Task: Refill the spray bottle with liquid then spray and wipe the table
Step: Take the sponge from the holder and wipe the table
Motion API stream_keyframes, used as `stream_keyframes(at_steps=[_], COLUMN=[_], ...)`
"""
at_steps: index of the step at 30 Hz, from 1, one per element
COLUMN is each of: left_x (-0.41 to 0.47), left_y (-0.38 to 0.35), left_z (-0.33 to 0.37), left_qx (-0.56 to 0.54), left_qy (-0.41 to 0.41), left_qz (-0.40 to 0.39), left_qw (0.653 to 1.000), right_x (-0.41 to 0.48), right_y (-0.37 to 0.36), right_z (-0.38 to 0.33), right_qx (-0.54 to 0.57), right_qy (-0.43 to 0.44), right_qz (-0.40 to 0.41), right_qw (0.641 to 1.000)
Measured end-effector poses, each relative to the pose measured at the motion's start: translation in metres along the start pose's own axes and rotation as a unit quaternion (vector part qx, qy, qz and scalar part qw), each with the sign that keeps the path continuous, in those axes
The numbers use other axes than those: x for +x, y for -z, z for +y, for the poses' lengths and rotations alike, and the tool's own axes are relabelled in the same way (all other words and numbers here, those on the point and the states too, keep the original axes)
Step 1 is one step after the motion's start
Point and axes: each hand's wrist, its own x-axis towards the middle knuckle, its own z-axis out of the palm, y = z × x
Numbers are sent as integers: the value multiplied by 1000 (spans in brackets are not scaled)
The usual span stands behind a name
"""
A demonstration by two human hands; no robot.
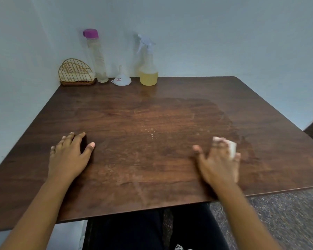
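A clear spray bottle (148, 69) with yellow liquid in its lower part stands at the back of the dark wooden table (116, 109). Beside it lie a white funnel (121, 79) and a tall clear bottle with a purple cap (98, 56), nearly drained. My left hand (70, 156) rests flat on the table at the near left, fingers apart, holding nothing. My right hand (218, 161) presses a small white cloth (232, 149) onto the table at the near right; the cloth is mostly hidden under my fingers. Small droplets (151, 131) and a damp sheen mark the table's middle.
A golden wire napkin holder (76, 73) stands in the back left corner against the wall. Walls close the table's back and left sides. Speckled floor (287, 217) shows beyond the table's near right edge, and my dark-clothed legs sit under the near edge.
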Motion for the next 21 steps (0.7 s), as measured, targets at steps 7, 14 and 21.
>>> stream_keyframes(at_steps=[7, 14, 21], left_x=[4, 26, 34], left_y=[15, 25, 12], left_z=[-11, -18, -26], left_qx=[-60, 49, -5], left_qy=[15, -37, -21], left_qz=[-2, -44, 6], left_qw=[998, 997, 1000], right_x=[-104, -15, -28], right_y=[-38, -14, -36], right_z=[-187, -62, -135], right_qx=[38, 1, 20], right_qy=[333, 100, 167], right_qz=[-75, -12, -7], right_qw=[939, 995, 986])
